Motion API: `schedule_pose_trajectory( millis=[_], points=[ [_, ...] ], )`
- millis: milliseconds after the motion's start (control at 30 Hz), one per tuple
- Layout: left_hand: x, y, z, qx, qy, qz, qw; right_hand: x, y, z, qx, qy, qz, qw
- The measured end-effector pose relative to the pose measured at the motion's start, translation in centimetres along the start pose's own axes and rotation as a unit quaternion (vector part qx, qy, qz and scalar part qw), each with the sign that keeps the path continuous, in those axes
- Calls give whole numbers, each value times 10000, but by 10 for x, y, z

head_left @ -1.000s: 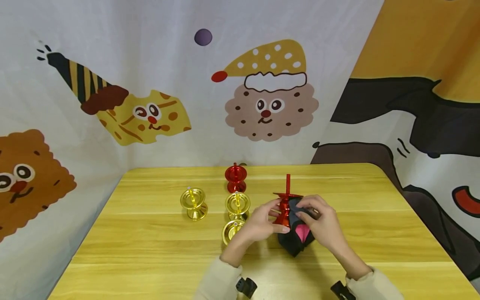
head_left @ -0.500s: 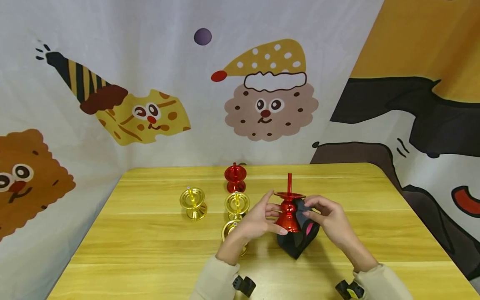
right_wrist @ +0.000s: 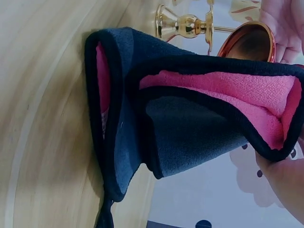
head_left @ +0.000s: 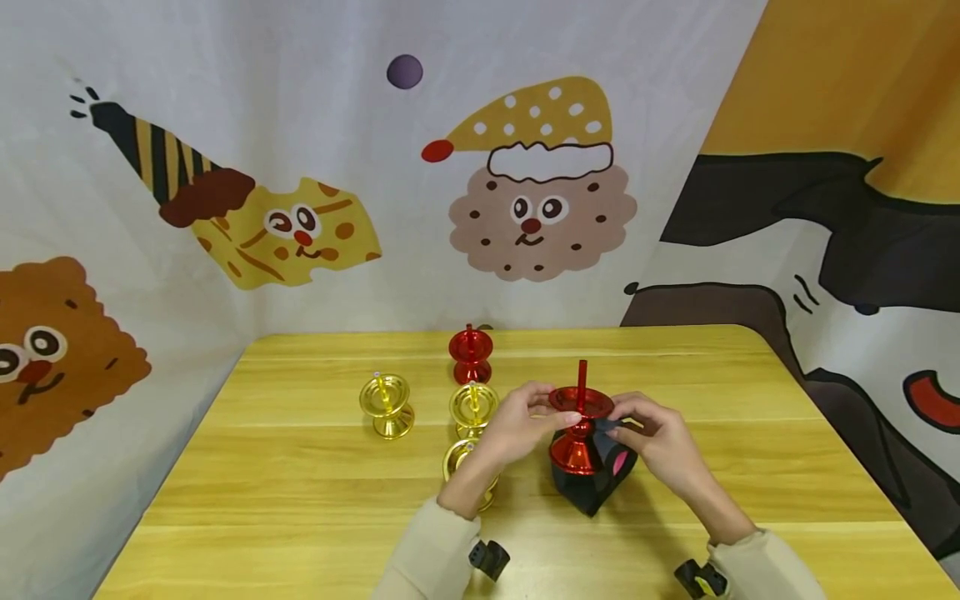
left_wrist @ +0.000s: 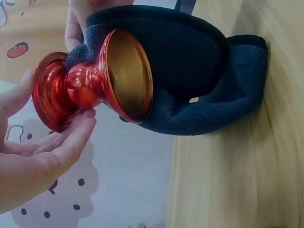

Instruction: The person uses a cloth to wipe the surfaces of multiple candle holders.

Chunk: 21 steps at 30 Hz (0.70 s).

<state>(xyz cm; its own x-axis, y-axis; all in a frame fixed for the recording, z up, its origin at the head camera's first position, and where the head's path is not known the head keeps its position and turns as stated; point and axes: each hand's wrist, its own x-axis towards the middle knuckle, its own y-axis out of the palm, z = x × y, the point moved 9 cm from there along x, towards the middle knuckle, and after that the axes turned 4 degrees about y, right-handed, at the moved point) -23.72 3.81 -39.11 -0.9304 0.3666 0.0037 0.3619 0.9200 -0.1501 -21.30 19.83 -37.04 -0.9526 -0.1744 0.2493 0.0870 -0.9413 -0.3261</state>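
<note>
A shiny red candle holder (head_left: 576,457) with a dish and an upright stem is held by my left hand (head_left: 519,427). The left wrist view shows that holder (left_wrist: 84,88) tilted, its hollow base showing, with thumb and fingers at the dish. Against its right side hangs a dark cloth (head_left: 591,492) with black edging and pink lining. My right hand (head_left: 651,435) pinches the cloth's upper part. In the right wrist view, the folded cloth (right_wrist: 190,133) stands with its lower edge on the table, partly covering the holder.
Another red candle holder (head_left: 472,367) stands near the table's back edge. Three gold holders are left of my hands: one (head_left: 393,412) farther left, one (head_left: 472,406) in the middle, and a front one (head_left: 457,460) partly behind my left forearm. A printed curtain (head_left: 330,125) hangs behind the table (head_left: 285,500).
My left hand has shifted its hold from the holder's waist and base up to its dish. The holder has come lower and tilted. My right hand has moved slightly right with the cloth.
</note>
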Motion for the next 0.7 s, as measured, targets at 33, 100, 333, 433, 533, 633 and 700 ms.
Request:
schedule_pose_trajectory(
  millis=[33,100,333,433,533,633,700],
  points=[
    [0,0,1,-50,-55,-43,10000,0,0,0,-25,-18,25,10000],
    [1,0,1,-136,-126,-88,9998,0,1,1,-89,-57,62,9999],
    [3,0,0,-103,-113,41,9999,-2,2,2,-120,-262,275,9992],
    [4,3,-2,85,-47,215,9997,-2,2,2,-142,-308,331,9989],
    [5,3,-2,177,-15,223,9996,-1,-3,3,-288,-401,254,9985],
    [7,1,0,70,0,55,10000,0,-15,2,-502,-451,57,9977],
    [8,-1,1,26,6,-101,9999,2,-27,-1,-695,-377,-127,9968]
  ],
)
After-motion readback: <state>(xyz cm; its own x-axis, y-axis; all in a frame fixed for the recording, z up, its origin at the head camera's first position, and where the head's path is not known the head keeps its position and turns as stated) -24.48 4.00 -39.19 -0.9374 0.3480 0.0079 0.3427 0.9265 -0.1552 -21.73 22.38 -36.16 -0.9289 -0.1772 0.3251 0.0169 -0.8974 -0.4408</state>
